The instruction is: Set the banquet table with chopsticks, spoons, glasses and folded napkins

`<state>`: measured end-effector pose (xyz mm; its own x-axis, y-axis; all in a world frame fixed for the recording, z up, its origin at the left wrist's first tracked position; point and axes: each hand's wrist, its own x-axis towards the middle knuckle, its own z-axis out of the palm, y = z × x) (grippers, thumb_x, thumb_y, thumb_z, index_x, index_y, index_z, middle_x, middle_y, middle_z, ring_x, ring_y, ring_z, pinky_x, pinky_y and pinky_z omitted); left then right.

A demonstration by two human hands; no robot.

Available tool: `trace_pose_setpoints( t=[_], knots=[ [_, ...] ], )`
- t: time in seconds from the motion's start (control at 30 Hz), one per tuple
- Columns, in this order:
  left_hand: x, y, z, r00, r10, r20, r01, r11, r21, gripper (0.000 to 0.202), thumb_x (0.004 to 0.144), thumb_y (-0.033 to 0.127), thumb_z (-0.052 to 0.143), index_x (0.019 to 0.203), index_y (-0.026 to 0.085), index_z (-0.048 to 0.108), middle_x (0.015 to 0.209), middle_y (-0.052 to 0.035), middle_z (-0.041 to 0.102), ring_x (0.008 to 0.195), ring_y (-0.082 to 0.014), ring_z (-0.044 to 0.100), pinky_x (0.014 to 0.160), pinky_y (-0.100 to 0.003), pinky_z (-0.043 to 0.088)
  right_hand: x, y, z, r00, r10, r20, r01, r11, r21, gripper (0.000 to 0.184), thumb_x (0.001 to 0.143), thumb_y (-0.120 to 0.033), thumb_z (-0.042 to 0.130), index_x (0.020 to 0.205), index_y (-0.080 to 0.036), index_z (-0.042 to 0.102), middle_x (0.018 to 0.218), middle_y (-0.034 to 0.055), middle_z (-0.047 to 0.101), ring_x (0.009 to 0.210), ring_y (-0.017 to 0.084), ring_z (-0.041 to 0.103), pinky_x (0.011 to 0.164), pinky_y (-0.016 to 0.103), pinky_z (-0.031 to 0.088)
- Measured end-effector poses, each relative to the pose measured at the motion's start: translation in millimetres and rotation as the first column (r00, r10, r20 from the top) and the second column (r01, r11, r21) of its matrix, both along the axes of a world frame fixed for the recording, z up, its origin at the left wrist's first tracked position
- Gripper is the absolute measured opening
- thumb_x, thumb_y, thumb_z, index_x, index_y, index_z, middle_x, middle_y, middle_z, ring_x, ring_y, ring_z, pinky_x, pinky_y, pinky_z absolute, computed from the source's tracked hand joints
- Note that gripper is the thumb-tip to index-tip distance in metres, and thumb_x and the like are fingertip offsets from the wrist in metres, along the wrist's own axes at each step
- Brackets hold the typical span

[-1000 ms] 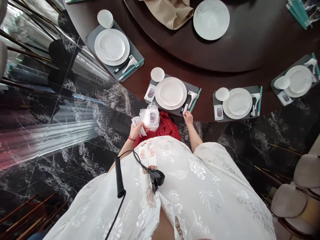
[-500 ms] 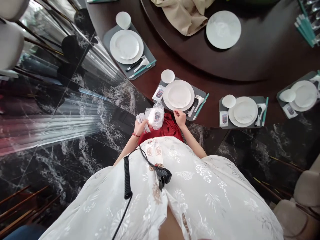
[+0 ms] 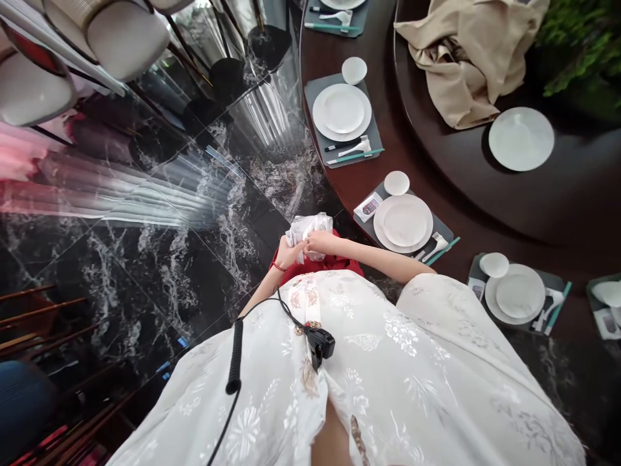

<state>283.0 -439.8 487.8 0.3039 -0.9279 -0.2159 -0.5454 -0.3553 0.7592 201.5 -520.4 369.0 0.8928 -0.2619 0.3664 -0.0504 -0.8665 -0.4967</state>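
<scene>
In front of my waist my left hand (image 3: 288, 252) is closed around a bunch of thin white packets (image 3: 292, 237) and a clear plastic bag (image 3: 316, 224) with white contents. My right hand (image 3: 321, 243) has its fingers curled together against the near side of the bag, close to the left fingertips. What the right fingers pinch, if anything, is hidden. To the right, the nearest place setting has stacked white plates (image 3: 404, 222), a small white bowl (image 3: 396, 183) and a white packet with a printed label (image 3: 369, 206) on a grey placemat (image 3: 440, 234).
The round dark table (image 3: 373, 152) curves along my right, with further place settings and a raised turntable (image 3: 451, 168). A beige cloth (image 3: 466, 71) and a white plate (image 3: 521, 139) lie on the turntable. Chairs (image 3: 129, 39) stand at the upper left on the marble floor (image 3: 194, 285).
My right hand has moved from the table's edge over to the bag at my left hand. My view has turned left, so the table now appears farther right.
</scene>
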Motion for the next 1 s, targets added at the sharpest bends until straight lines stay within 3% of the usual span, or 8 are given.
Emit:
trace_pose_setpoints(
  t=[0.17, 0.27, 0.37, 0.47, 0.57, 0.8, 0.93, 1.0],
  knots=[
    [20, 11, 6.4, 0.994, 0.1, -0.032, -0.102, 0.992, -0.077, 0.023, 0.062, 0.033, 0.074, 0.058, 0.016, 0.059, 0.048, -0.0018, 0.062, 0.037, -0.015, 0.057, 0.038, -0.025, 0.049, 0, -18, 20.5, 0.991, 0.12, -0.061, -0.124, 0.99, -0.072, 0.023, 0.09, -0.003, 0.059, 0.076, -0.011, 0.077, 0.084, 0.012, 0.076, 0.09, 0.023, 0.068, 0.081, 0.031, 0.048],
    [23, 12, 10.3, 0.971, 0.223, -0.088, -0.233, 0.965, -0.123, 0.023, 0.062, 0.034, 0.073, 0.058, 0.016, 0.06, 0.046, -0.0018, 0.06, 0.035, -0.0158, 0.055, 0.036, -0.026, 0.048, -11, -51, 23.3, 0.951, 0.183, 0.25, -0.245, 0.939, 0.244, 0.017, 0.093, -0.018, 0.064, 0.087, -0.014, 0.079, 0.091, 0.008, 0.078, 0.09, 0.02, 0.07, 0.083, 0.029, 0.052],
    [27, 13, 17.9, 0.925, 0.353, -0.142, -0.374, 0.914, -0.16, 0.021, 0.063, 0.034, 0.073, 0.06, 0.017, 0.059, 0.045, 0.0002, 0.056, 0.034, -0.015, 0.054, 0.035, -0.026, 0.047, -19, -96, 17.2, 0.775, -0.235, 0.586, -0.308, 0.67, 0.675, 0.028, 0.091, -0.044, 0.071, 0.091, -0.016, 0.076, 0.09, 0.0044, 0.078, 0.087, 0.018, 0.071, 0.081, 0.028, 0.057],
    [46, 22, 21.2, 0.9, 0.416, -0.132, -0.433, 0.888, -0.156, 0.021, 0.063, 0.033, 0.072, 0.059, 0.018, 0.058, 0.045, 0.0005, 0.056, 0.034, -0.0152, 0.053, 0.034, -0.026, 0.045, -12, -140, -4.6, 0.577, -0.67, 0.468, -0.374, 0.293, 0.88, 0.041, 0.077, -0.055, 0.082, 0.09, -0.018, 0.069, 0.082, 0.0011, 0.074, 0.081, 0.016, 0.07, 0.076, 0.028, 0.061],
    [89, 47, 11.4, 0.896, 0.435, -0.089, -0.444, 0.883, -0.153, 0.02, 0.061, 0.033, 0.07, 0.057, 0.018, 0.057, 0.045, -0.0004, 0.057, 0.034, -0.0155, 0.053, 0.034, -0.025, 0.043, 14, -169, -53.2, 0.426, -0.869, 0.251, -0.391, 0.074, 0.918, 0.038, 0.076, -0.045, 0.084, 0.092, -0.018, 0.063, 0.084, 0.0003, 0.071, 0.082, 0.015, 0.07, 0.081, 0.031, 0.063],
    [206, 93, -7.1, 0.84, 0.542, 0.026, -0.53, 0.829, -0.181, 0.022, 0.061, 0.032, 0.072, 0.055, 0.019, 0.055, 0.044, 0.0002, 0.056, 0.035, -0.0149, 0.053, 0.035, -0.026, 0.044, 85, -191, -189.4, 0.167, -0.985, -0.053, 0.034, -0.048, 0.998, 0.032, 0.096, -0.032, 0.052, 0.119, -0.011, 0.06, 0.116, 0.0156, 0.068, 0.102, 0.02, 0.068, 0.09, 0.035, 0.06],
    [222, 69, 10.0, 0.825, 0.562, 0.062, -0.541, 0.817, -0.199, 0.024, 0.061, 0.034, 0.075, 0.055, 0.021, 0.055, 0.044, 0.0002, 0.056, 0.035, -0.0165, 0.053, 0.034, -0.027, 0.046, 109, -206, -202.8, 0.205, -0.94, -0.271, 0.569, -0.11, 0.815, 0.051, 0.096, -0.025, 0.045, 0.145, -0.011, 0.052, 0.147, 0.0227, 0.053, 0.135, 0.03, 0.053, 0.113, 0.05, 0.045],
    [222, 50, 18.2, 0.811, 0.58, 0.072, -0.557, 0.804, -0.208, 0.025, 0.061, 0.036, 0.075, 0.056, 0.021, 0.055, 0.044, -0.0005, 0.057, 0.036, -0.0183, 0.055, 0.035, -0.028, 0.047, 121, -209, -198.6, 0.271, -0.914, -0.302, 0.73, -0.01, 0.684, 0.061, 0.094, -0.029, 0.055, 0.153, -0.019, 0.047, 0.162, 0.0192, 0.038, 0.151, 0.036, 0.034, 0.122, 0.06, 0.031]
  ],
)
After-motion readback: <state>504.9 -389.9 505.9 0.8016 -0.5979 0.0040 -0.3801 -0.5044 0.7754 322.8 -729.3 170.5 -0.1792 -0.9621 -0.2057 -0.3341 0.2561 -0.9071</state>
